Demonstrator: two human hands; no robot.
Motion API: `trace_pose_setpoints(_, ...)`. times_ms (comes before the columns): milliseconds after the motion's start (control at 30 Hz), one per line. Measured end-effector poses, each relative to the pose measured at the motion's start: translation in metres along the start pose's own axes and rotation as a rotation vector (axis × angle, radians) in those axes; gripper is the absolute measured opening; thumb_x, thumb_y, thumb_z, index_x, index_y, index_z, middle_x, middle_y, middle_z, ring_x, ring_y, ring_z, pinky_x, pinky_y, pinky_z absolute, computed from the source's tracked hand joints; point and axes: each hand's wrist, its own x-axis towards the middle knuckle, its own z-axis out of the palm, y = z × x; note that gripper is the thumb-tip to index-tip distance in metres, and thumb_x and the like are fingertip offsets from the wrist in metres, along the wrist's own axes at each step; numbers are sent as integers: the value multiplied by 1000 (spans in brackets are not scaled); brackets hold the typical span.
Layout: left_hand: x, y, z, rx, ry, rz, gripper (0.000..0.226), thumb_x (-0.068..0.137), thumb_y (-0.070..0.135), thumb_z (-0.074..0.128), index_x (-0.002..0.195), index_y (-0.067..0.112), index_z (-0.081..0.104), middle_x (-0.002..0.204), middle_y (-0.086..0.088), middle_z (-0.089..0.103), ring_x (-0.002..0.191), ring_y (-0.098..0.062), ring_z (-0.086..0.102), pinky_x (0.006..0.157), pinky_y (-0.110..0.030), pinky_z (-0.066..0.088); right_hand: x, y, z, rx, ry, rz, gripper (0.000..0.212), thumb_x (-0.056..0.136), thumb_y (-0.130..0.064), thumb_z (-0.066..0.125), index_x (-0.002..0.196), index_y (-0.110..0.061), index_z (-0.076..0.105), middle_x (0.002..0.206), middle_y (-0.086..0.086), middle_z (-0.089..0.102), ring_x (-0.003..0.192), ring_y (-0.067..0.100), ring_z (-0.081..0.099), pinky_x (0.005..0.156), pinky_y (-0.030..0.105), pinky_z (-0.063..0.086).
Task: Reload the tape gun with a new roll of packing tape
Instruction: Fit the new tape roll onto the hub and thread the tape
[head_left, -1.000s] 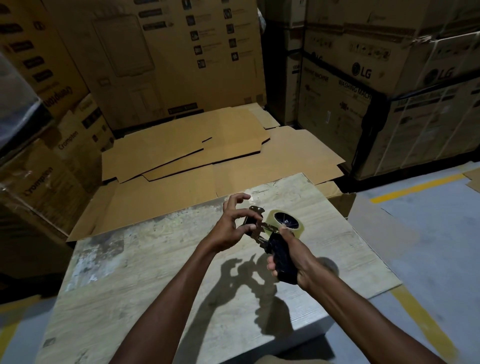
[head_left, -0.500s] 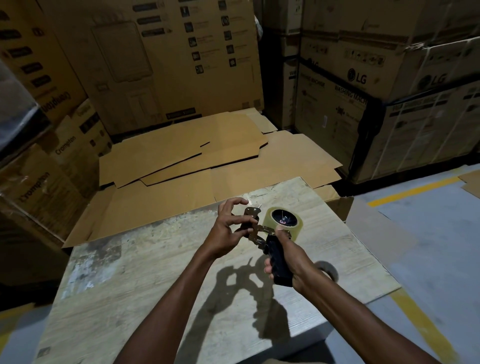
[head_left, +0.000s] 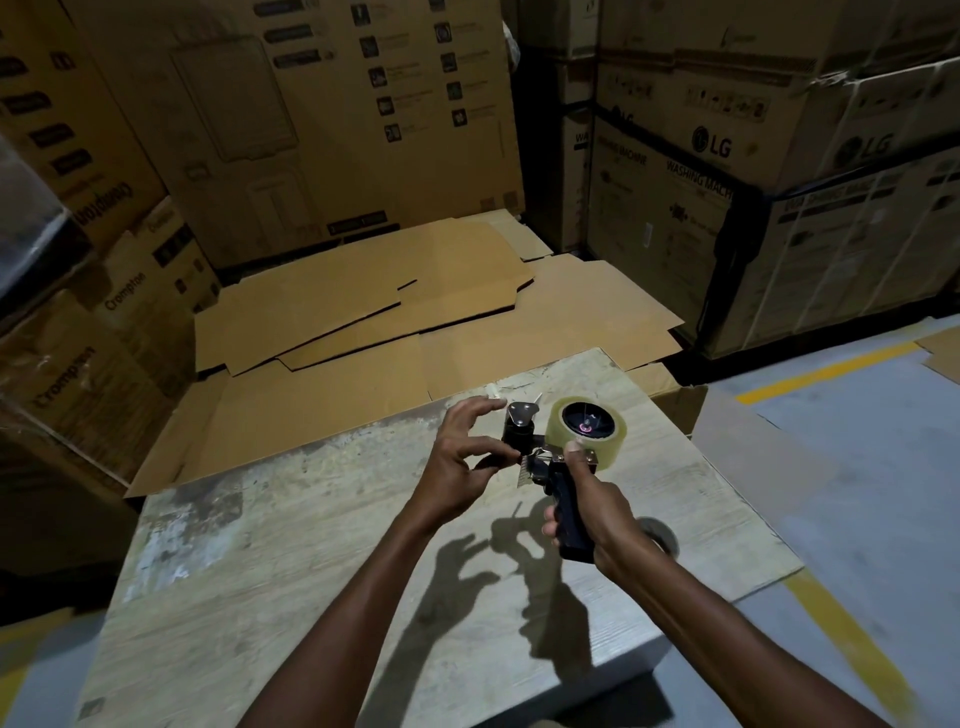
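Over the pale wooden table (head_left: 311, 571), my right hand (head_left: 597, 514) grips the black handle of the tape gun (head_left: 569, 512), thumb up by the metal frame. A clear, yellowish roll of packing tape (head_left: 587, 426) sits on the gun's hub, its open face turned up at me. To the left, my left hand (head_left: 462, 457) pinches the gun's front end with thumb and one finger, just below the black roller and metal plate (head_left: 519, 428) and beside the toothed cutter. Its other fingers are spread and curled above. Whether tape lies between the pinching fingers is unclear.
A round ring-like shape (head_left: 662, 535) lies on the table, partly hidden by my right wrist. Flattened cardboard sheets (head_left: 395, 312) cover the floor beyond the table. Stacked cartons (head_left: 779, 197) wall in the back and both sides. Grey floor with yellow lines (head_left: 831, 366) lies to the right.
Both hands and the tape gun have shifted slightly away from me. My left thumb and finger now pinch lower on the gun's front, nearer the cutter. My right grip is unchanged.
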Motion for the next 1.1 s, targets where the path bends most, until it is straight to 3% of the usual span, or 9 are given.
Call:
trace_pose_setpoints(133, -1, -14, -1, 134, -41, 21, 37, 86, 18, 83, 121, 28, 76, 160, 6, 44, 155, -17, 27, 119, -60, 28, 2, 3, -4, -37, 15, -33, 76, 95, -72, 52, 99, 1, 74, 70, 19, 72, 61, 32, 69, 66, 41, 58)
trace_pose_setpoints(333, -17, -36, -7, 602, -159, 158, 72, 98, 37, 68, 160, 22, 35, 173, -5, 8, 160, -26, 2, 127, -51, 12, 5, 11, -12, -79, -11, -46, 70, 99, -68, 50, 100, -2, 75, 72, 20, 70, 61, 31, 67, 62, 38, 54)
trace_pose_setpoints(467, -41, -58, -9, 753, -286, 84, 84, 101, 46, 58, 165, 21, 10, 173, -8, -9, 159, -28, -9, 127, -52, 1, 17, 29, -7, -165, -9, -20, 73, 100, -67, 49, 100, 1, 74, 71, 21, 72, 59, 30, 68, 57, 33, 53)
trace_pose_setpoints(667, -85, -88, -15, 723, -491, -28, 87, 102, 39, 56, 165, 16, 0, 171, -7, -12, 158, -21, -18, 128, -44, -7, 44, 75, 20, -204, 8, 79, 70, 100, -64, 50, 105, 2, 72, 73, 25, 74, 56, 30, 70, 50, 30, 55)
trace_pose_setpoints(800, -113, -106, -19, 655, -554, -164, 78, 104, 35, 53, 165, 16, 8, 171, -3, -5, 159, -20, -11, 127, -36, -10, 58, 105, 44, -248, 36, 140, 81, 101, -66, 46, 93, 8, 76, 65, 19, 72, 51, 25, 68, 44, 24, 52)
trace_pose_setpoints(900, -128, -118, -25, 505, -462, -311, 58, 101, 29, 60, 155, 11, 44, 168, -7, 28, 156, -23, 22, 127, -37, 17, 68, 123, 64, -192, 67, 190, 80, 101, -65, 47, 82, 8, 72, 66, 20, 66, 50, 26, 63, 39, 21, 45)
trace_pose_setpoints(967, -137, -127, -26, 459, -384, -365, 34, 96, 24, 64, 127, 10, 72, 145, -9, 60, 136, -31, 52, 110, -45, 44, 72, 132, 77, -118, 83, 218, 70, 102, -62, 48, 82, 2, 66, 66, 20, 59, 51, 27, 57, 39, 22, 43)
trace_pose_setpoints(1000, -140, -132, -26, 423, -342, -410, 27, 94, 24, 65, 114, 11, 77, 129, -7, 70, 122, -32, 61, 99, -44, 50, 73, 135, 83, -96, 79, 229, 68, 103, -61, 47, 83, 1, 64, 64, 18, 55, 50, 26, 54, 39, 22, 42)
trace_pose_setpoints(1100, -144, -138, -25, 255, -234, -562, 25, 95, 24, 66, 115, 12, 76, 116, -3, 73, 111, -24, 63, 89, -31, 47, 73, 143, 98, -53, 53, 232, 64, 106, -60, 41, 82, -3, 60, 61, 14, 51, 49, 24, 51, 42, 24, 42)
